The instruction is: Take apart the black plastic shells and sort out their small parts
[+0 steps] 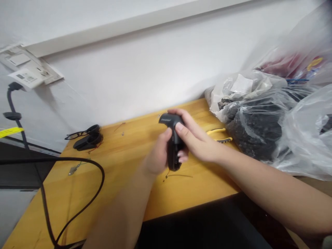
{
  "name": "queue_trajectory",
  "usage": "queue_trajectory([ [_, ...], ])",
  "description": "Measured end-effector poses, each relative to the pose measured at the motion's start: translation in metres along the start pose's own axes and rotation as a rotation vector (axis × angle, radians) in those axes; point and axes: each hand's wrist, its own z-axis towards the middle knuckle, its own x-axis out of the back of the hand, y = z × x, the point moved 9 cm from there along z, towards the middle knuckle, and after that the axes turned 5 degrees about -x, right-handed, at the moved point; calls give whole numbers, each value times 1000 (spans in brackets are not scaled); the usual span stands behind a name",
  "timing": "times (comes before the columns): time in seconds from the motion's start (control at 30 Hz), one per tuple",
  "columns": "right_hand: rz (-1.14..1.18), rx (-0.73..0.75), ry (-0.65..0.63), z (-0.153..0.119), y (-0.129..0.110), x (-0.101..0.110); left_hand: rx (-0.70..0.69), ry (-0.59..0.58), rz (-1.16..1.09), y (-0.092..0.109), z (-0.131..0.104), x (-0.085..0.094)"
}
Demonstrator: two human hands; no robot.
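Between my two hands, above the wooden table, is a black handheld device (174,148) with a curved head pointing left and small light lettering on it. My left hand (158,152) presses against the left side of its grip, thumb near the top. Wrapped round the head and right side is my right hand (193,136), its thumb on the body and fingertips showing near the lower grip. Behind my right wrist lie yellow-handled pliers (216,131). Just below the device, a thin wire piece (181,175) rests on the table.
Black-framed glasses (76,135) and black curved parts (90,140) lie at the table's back left. A black cable (103,176) loops over the left side of the table (124,152). Filled plastic bags (261,121) crowd the right. A socket (27,74) is on the wall.
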Motion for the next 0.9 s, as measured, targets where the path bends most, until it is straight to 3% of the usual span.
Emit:
queue_trajectory([
  [0.23, 49, 23, -37, -4, -3, -1, -45, 46, 37, 8, -4, -7],
  [0.57, 21, 69, 36, -2, -3, 4, -160, 118, 186, 7, -9, -5],
  [0.77, -135, 183, 211, 1, -8, 6, -133, 301, 368, 7, -10, 9],
  [0.9, -155, 218, 190, 4, -4, 0, -192, 425, 526, 15, -11, 18],
])
